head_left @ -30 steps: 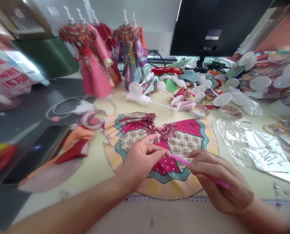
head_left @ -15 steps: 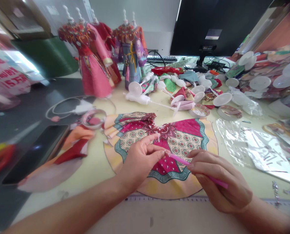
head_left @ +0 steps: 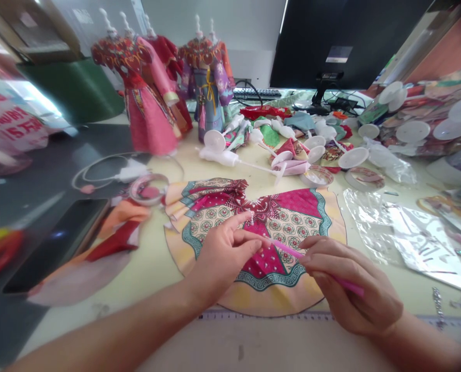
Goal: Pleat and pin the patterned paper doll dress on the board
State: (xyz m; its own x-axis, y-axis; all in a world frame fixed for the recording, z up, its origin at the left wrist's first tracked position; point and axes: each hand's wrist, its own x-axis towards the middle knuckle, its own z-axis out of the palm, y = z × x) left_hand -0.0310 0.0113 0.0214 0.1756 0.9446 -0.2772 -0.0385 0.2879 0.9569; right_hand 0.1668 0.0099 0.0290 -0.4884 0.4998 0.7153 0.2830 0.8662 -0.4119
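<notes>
A round doll skirt (head_left: 288,232) lies spread flat, with magenta and cream patterned panels, a teal key-pattern band and a peach edge. My left hand (head_left: 225,253) rests on its middle, index finger stretched out beside a short strand of white beads (head_left: 250,219). Its thumb lies near the other fingers on the cloth; it grips nothing that I can see. My right hand (head_left: 350,279) is closed around a thin pink pen-like stick (head_left: 287,250), tilted, its tip close to my left fingertips. Small pale dots sit on the magenta panel; whether the tip touches the cloth I cannot tell.
Dressed doll stands (head_left: 151,113) rise at the back left, a monitor (head_left: 342,41) at the back right. A phone (head_left: 56,243) and orange-red cloth (head_left: 118,232) lie left. Tape rolls (head_left: 364,179), clear plastic bags (head_left: 428,243) and silvery trinkets (head_left: 438,305) are on the right.
The pink stick's tip has drawn slightly to the right, away from my left fingers, and my right hand has shifted a little with it. My left hand and the skirt have stayed put.
</notes>
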